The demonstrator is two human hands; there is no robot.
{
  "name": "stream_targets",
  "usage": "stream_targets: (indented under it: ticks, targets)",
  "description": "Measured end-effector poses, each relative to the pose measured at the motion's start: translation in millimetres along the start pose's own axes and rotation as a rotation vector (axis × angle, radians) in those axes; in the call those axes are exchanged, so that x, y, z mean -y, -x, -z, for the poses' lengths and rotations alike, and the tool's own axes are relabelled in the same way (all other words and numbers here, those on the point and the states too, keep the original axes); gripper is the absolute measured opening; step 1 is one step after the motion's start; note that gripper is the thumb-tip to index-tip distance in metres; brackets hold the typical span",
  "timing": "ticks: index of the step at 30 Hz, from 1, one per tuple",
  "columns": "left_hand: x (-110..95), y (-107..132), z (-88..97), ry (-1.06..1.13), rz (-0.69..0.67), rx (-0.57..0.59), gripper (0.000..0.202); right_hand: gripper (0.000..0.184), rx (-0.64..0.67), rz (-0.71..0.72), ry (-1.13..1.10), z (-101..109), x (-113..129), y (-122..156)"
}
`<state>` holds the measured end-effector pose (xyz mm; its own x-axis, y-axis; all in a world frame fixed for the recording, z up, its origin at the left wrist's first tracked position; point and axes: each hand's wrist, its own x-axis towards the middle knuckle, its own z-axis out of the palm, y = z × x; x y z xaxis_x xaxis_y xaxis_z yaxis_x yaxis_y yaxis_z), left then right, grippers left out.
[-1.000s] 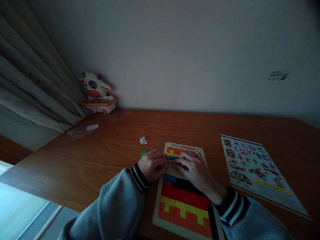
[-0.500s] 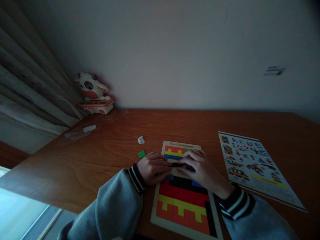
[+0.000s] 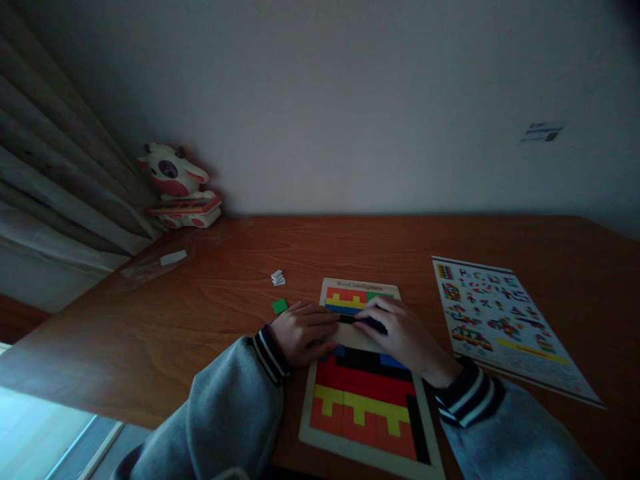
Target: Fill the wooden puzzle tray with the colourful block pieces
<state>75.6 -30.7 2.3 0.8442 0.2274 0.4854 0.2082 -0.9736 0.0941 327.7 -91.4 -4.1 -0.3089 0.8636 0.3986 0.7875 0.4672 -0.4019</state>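
A wooden puzzle board lies on the table in front of me, filled with coloured block pieces above and below a bare wooden strip. My left hand rests flat over its left edge, fingers stretched out, the tips touching the left end of a black puzzle piece. From the right, my right hand pinches this same piece between bent fingers and thumb. Its right part is hidden under that hand. The piece lies low on the board, just below a blue row. Beside my left hand sits a green square piece.
Small white pieces lie beyond the green one. A printed pattern sheet is to the right. At the back left stands a toy cow with a keyboard, near a clear plastic wrapper and a curtain.
The black piece has settled lower against the board, below the blue row. My fingers have spread slightly apart along it, baring more of the wooden strip. The view has shifted a little.
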Motion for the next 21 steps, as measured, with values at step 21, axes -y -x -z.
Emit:
stream_targets:
  ticks: [21]
  targets:
    - [-0.4, 3.0, -1.7, 0.042, 0.094, 0.094, 0.043, 0.025, 0.004, 0.012, -0.025, 9.4, -7.2, 1.4]
